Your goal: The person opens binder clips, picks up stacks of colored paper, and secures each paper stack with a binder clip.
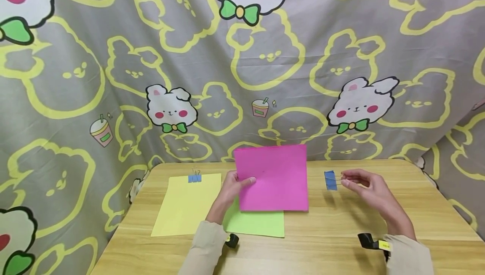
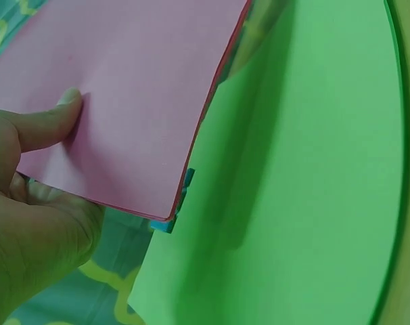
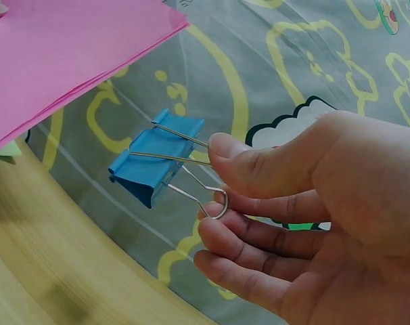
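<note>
My left hand [image 1: 234,188] grips a stack of pink paper [image 1: 274,178] at its left edge, thumb on the front and fingers behind, partly hidden. The stack is held up, tilted, over green paper [image 1: 255,223] lying on the table. To the right, my right hand [image 1: 365,186] pinches a blue binder clip [image 1: 331,180] by its wire handles, apart from the pink paper. In the right wrist view the thumb presses one handle of the clip [image 3: 161,152], with fingers at the other. Part of a blue clip [image 2: 172,215] peeks past the pink edge in the left wrist view.
Yellow paper [image 1: 185,207] lies on the left of the wooden table [image 1: 322,249], with another blue binder clip [image 1: 195,178] on its top edge. A grey patterned curtain [image 1: 284,68] hangs behind the table and along its sides.
</note>
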Tool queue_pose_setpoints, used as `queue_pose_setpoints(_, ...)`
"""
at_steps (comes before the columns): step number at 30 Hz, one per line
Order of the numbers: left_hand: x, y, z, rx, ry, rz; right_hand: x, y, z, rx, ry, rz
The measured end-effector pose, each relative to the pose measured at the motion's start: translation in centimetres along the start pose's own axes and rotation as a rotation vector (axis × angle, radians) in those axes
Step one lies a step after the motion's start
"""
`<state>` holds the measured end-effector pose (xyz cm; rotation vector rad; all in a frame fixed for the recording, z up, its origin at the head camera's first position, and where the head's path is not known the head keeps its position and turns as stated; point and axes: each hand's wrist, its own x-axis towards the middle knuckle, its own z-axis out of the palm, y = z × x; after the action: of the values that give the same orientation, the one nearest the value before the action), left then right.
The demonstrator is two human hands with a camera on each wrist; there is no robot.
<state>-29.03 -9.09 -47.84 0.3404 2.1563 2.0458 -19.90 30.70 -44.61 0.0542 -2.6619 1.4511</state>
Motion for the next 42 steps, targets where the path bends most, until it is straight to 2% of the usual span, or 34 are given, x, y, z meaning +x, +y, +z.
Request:
queue_pose_setpoints(21,-0.1,0.1,0.7,-0.022,-0.033,-0.015,0.5,-0.7,1.1,0.109,0.054,-0.037)
queue_pose_setpoints(32,-0.1,-0.2,1.4,-0.045,-0.058,-0.018,0.7,-0.9,1.7,0.155,-0.004,-0.021)
queue_pose_setpoints(42,-0.1,-0.4,1.9,-0.034,-0.045,-0.042,0.8,-1.1,2.5,0.179,-0.004,-0.066)
